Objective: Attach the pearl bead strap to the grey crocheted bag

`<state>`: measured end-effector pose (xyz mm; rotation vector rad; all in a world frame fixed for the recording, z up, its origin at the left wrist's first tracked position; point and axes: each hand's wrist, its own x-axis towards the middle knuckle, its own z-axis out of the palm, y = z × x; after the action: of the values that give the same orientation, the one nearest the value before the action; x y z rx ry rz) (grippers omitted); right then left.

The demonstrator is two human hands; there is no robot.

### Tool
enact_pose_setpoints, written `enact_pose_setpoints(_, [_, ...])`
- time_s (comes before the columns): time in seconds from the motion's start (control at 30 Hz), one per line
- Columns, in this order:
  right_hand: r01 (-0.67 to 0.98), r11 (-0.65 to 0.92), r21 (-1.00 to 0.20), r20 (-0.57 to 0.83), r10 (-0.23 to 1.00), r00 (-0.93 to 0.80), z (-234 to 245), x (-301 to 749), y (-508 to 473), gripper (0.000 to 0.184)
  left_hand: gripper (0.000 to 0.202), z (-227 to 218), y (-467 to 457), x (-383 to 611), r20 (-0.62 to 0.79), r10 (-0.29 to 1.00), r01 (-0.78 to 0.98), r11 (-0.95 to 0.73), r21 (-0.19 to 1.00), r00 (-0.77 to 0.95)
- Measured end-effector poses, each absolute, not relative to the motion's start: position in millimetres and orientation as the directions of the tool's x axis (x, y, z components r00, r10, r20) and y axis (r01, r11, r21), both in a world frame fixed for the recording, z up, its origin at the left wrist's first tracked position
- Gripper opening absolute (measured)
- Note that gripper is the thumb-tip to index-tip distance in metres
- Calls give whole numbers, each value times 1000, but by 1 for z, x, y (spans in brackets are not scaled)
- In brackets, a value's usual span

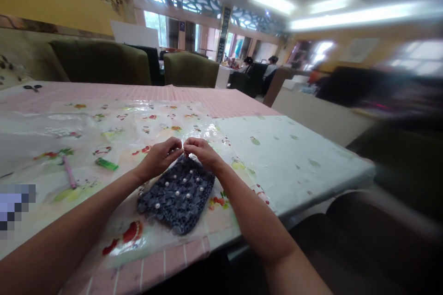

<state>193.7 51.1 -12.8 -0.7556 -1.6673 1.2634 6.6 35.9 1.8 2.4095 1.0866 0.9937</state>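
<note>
A dark blue textured bag (178, 196), dotted with white pearl beads, lies on the plastic-covered table in front of me. My left hand (162, 156) and my right hand (201, 153) meet at its top edge, fingertips almost touching. Both hands are closed in a pinch around something small, with a hint of gold between the fingers; I cannot make out what it is. Along the bag's left side, a short beaded strand (141, 190) shows partly. The fingers hide the middle of the bag's top edge.
To the left lie a pink pen-like stick (69, 172) and a small green object (106, 163). Black-handled scissors (32, 88) rest at the far left. Green chairs (191, 69) stand beyond the table. Two people sit in the background. A pixelated patch covers something at the left edge.
</note>
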Motion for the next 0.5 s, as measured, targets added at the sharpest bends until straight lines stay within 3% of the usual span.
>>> enact_pose_setpoints(0.5, [1, 309, -951, 284, 875, -391, -10, 191, 50, 18, 16, -5, 40, 7, 435, 776, 601, -630, 492, 457])
